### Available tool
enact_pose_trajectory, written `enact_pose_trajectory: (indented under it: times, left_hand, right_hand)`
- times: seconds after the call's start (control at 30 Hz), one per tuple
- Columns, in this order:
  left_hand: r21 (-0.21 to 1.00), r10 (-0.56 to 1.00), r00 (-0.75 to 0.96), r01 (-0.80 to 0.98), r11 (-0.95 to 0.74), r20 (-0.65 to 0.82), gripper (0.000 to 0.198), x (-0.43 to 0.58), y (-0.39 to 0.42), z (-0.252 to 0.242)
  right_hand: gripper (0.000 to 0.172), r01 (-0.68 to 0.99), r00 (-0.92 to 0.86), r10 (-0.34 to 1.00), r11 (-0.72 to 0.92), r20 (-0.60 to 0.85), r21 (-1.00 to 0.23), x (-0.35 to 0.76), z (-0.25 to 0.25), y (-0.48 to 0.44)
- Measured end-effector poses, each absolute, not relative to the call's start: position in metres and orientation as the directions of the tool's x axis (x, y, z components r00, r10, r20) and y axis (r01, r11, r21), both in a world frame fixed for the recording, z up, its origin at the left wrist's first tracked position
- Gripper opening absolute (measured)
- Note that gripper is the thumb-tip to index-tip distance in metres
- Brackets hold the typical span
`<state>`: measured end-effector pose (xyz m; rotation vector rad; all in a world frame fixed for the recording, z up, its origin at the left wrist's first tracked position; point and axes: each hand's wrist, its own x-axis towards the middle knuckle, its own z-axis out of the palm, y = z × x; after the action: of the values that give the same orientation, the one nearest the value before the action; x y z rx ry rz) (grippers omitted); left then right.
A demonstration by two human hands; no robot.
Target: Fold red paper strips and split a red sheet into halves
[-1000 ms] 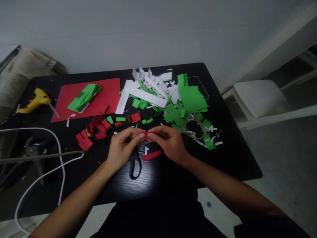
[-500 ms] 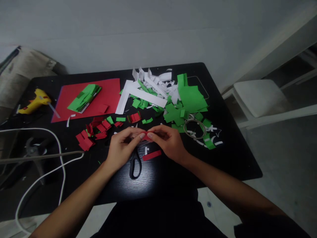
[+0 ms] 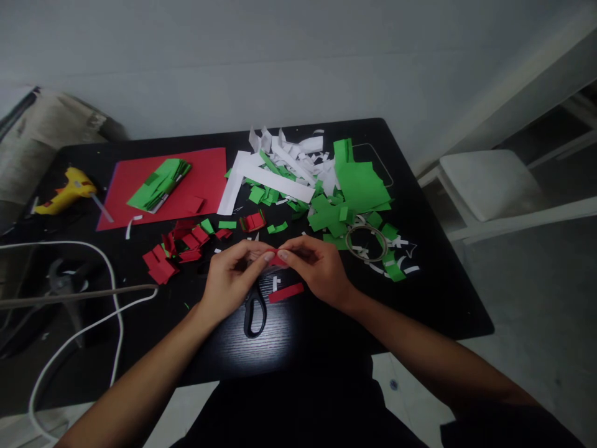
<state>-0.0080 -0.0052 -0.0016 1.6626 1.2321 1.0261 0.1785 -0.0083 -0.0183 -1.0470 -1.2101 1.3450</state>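
A small piece of red paper [image 3: 278, 259] is pinched between my two hands over the middle of the table. My left hand [image 3: 233, 274] grips its left side with thumb and fingers, and my right hand [image 3: 319, 267] grips its right side, the thumbs almost meeting. Below the hands lie black-handled scissors [image 3: 255, 314], their blades mostly covered by my left hand. Just right of the handle rests a red paper strip [image 3: 286, 292], with a small white scrap [image 3: 276, 284] above it. Folded red paper pieces [image 3: 186, 242] are heaped to the left.
A yellow glue gun [image 3: 69, 191] lies at the left near a red sheet [image 3: 205, 168] bearing folded green paper [image 3: 160, 185]. White strips [image 3: 275, 180] and green paper [image 3: 364, 186] pile up at the back. A ring [image 3: 367, 243] sits right; pliers [image 3: 65, 286] and a white cable [image 3: 116, 298] lie left.
Slightly more of the red paper shows between my thumbs, which have shifted a little. Everything else on the table stays where it was.
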Motion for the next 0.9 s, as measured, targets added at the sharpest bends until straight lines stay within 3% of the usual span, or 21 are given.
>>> enact_pose_trajectory:
  times: [0.9]
  left_hand:
    - [0.927, 0.963, 0.211, 0.299, -0.228, 0.169, 0.012, -0.0083, -0.0045, 0.0005]
  right_hand:
    - [0.014, -0.084, -0.136, 0.991, 0.005, 0.016, -0.996, 0.1777, -0.0193, -0.0081]
